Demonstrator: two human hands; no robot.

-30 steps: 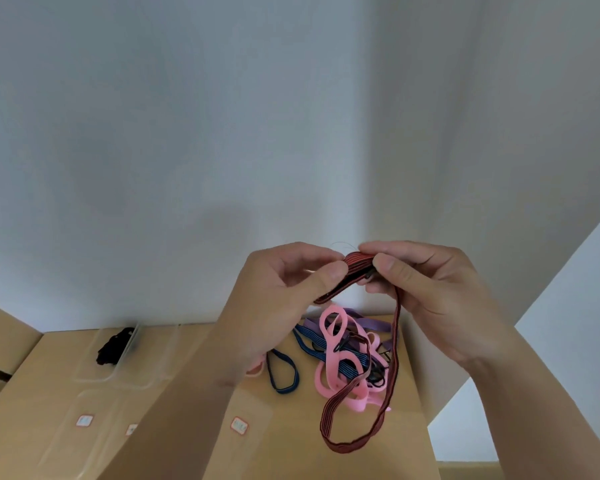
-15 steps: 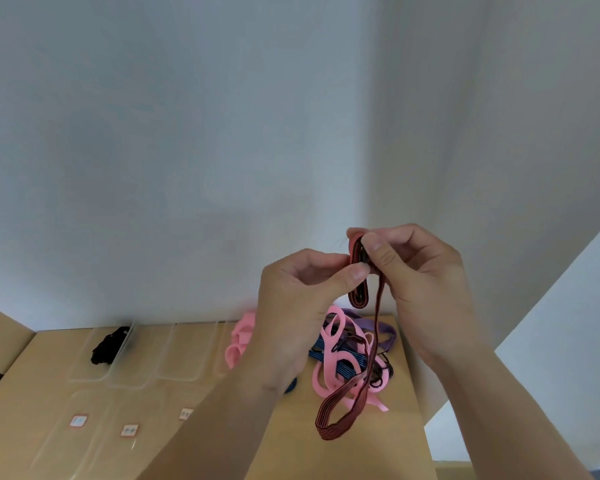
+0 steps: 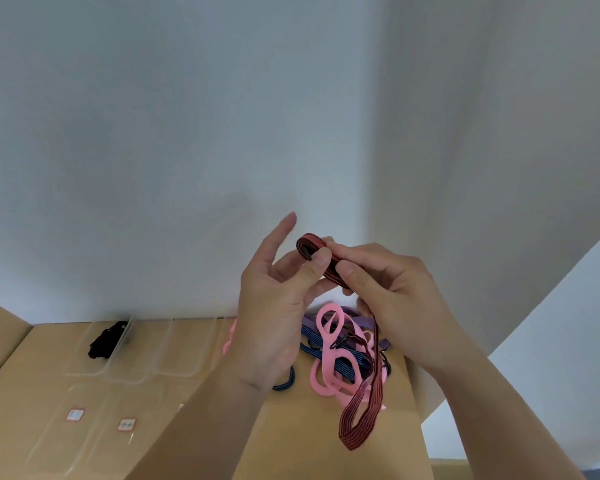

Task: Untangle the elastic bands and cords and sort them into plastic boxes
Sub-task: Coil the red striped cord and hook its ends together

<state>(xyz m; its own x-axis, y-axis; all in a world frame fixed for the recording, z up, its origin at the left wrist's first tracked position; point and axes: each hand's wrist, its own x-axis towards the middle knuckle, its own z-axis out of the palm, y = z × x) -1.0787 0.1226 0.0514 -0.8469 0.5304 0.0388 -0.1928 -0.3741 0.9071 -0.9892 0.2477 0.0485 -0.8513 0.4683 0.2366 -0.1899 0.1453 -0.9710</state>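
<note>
I hold a red elastic band with dark stripes [image 3: 361, 415] up in front of the wall. My left hand [image 3: 274, 306] pinches its folded top end under the thumb, with the index finger pointing up. My right hand [image 3: 392, 292] pinches the band just to the right of that, and the long loop hangs down over the table. Below lies a tangle of pink bands [image 3: 329, 344], blue striped cord [image 3: 343, 367] and a purple band [image 3: 361, 320]. Clear plastic boxes [image 3: 174, 344] stand at the back left, one holding a black band [image 3: 106, 339].
The table is a tan cardboard surface [image 3: 291, 441] set against a white wall. Clear lids or boxes with small red-edged labels [image 3: 127, 425] lie at the front left. A dark blue loop [image 3: 286, 381] shows under my left wrist. The table's right edge drops off beside the tangle.
The folded end of the red band now sticks out to the left above my left thumb. My left index finger has straightened upward. The hanging loop stays over the table.
</note>
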